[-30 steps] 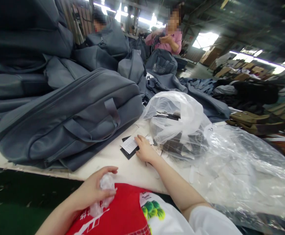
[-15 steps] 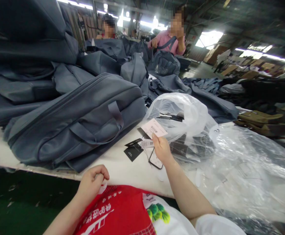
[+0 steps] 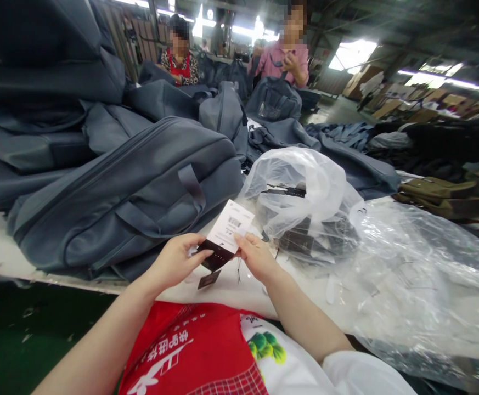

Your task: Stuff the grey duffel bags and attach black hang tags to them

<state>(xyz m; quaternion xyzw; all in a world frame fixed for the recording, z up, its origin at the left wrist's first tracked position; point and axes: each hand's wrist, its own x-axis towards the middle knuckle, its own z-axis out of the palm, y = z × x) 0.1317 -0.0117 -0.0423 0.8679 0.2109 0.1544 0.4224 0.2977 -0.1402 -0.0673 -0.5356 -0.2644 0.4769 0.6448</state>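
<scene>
Both hands meet over the near edge of the table, holding a bunch of hang tags. A white tag with a barcode (image 3: 231,226) faces up, pinched at its lower right by my right hand (image 3: 258,255). Closed on the left side of the bunch is my left hand (image 3: 180,257), its thumb on a black tag (image 3: 219,255). A small dark tag (image 3: 209,280) dangles below on a string. Just behind the tags lies a large dark blue-grey bag (image 3: 140,192) with a zipper and strap handles.
A clear plastic bag (image 3: 305,181) with black tags inside stands to the right, beside crumpled plastic sheeting (image 3: 420,274). More blue-grey bags (image 3: 152,99) are piled behind and at left. Two people work across the table; olive bags (image 3: 437,195) lie far right.
My left hand has risen from the apron to the tags and closed on them. My right hand has moved left and lower, bringing the tags together off the table.
</scene>
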